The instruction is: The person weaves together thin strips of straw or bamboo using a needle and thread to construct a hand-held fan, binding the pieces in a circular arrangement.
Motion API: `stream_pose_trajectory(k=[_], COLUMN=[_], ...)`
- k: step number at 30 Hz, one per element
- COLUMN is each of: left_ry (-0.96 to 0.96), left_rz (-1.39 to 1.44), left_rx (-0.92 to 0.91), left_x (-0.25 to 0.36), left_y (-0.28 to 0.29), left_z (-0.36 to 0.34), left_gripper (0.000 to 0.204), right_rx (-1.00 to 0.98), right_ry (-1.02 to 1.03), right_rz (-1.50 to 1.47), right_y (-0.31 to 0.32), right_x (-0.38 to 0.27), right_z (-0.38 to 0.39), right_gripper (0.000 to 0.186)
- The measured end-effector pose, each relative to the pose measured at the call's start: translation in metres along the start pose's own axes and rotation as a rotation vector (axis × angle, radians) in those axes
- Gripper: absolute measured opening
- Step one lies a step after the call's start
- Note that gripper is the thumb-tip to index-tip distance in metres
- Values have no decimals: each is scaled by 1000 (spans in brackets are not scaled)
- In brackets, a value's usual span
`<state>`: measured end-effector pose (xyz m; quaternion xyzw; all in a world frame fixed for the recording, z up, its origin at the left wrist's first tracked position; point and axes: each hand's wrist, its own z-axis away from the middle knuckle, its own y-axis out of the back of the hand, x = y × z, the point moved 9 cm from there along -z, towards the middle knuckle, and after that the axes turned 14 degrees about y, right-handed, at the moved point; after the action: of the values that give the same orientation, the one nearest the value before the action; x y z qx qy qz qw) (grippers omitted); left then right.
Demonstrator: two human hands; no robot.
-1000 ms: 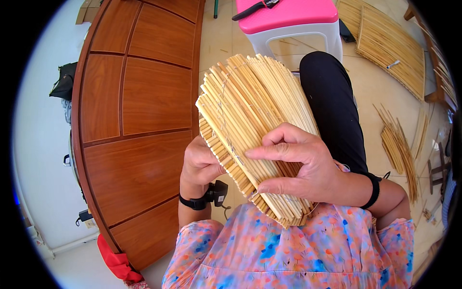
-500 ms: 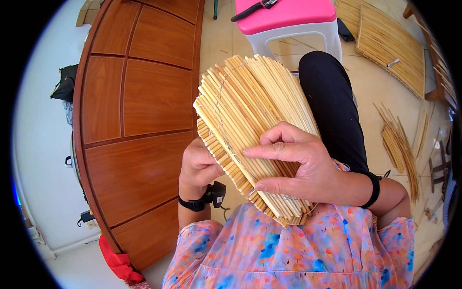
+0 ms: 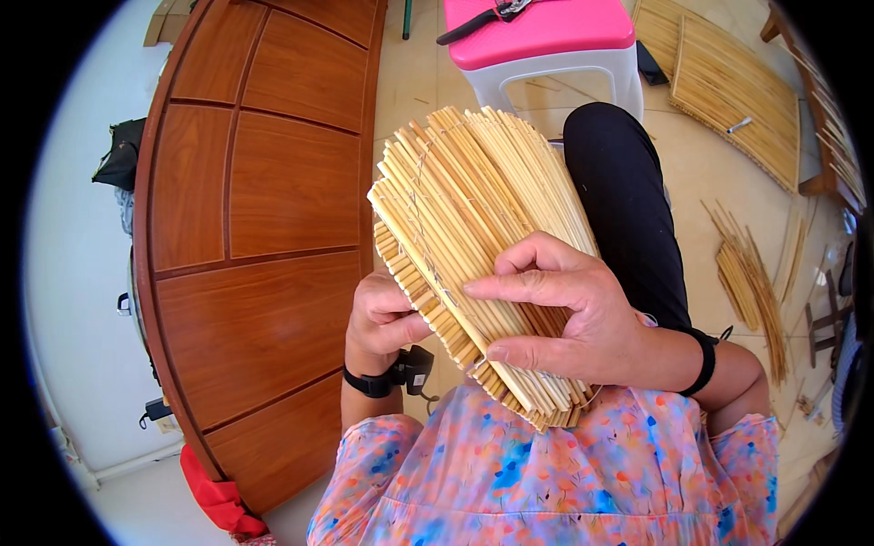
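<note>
A thick, folded mat of pale straw-coloured sticks [image 3: 482, 191], tied across with rows of thin thread, lies tilted over my lap. Its left side shows two layers, with cut stick ends in a row along the lower one. At that left edge my left hand [image 3: 381, 311] is closed, its fingertips partly hidden against the lower layer. My right hand [image 3: 574, 314] holds the top layer down from the right: index finger and thumb press apart along the edge stick, the other fingers bent. Thread shows near the index fingertip. Whether the left hand also pinches thread, I cannot make out.
A pink-topped white stool [image 3: 546, 41] bears black-handled pruning shears [image 3: 482, 20]. Larger stick mats [image 3: 733, 100] lie on the floor at far right, above loose sticks [image 3: 751, 282]. A brown wooden panel [image 3: 264, 273] stands close on my left. My dark-clad knee [image 3: 619, 173] touches the mat's right side.
The view has shifted slightly. My left hand sits a little further right and lower against the mat edge; my right hand keeps its hold in the same place.
</note>
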<state>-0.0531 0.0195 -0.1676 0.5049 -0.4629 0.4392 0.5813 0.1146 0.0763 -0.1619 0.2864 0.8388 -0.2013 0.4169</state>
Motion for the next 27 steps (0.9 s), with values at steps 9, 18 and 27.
stream_pose_trajectory(k=[9,18,27], left_ry=[-62,-28,-5], left_rz=[48,-89,29], left_rx=[11,-40,-30], left_x=[7,19,8], left_y=[0,-5,-2], left_z=[-1,0,6], left_gripper=[25,24,22], right_rx=[15,20,17], right_ry=[-16,9,36], right_rz=[3,-11,-14], right_y=[0,-1,-3], right_x=[1,1,2], right_z=[0,1,2], right_gripper=[47,46,44])
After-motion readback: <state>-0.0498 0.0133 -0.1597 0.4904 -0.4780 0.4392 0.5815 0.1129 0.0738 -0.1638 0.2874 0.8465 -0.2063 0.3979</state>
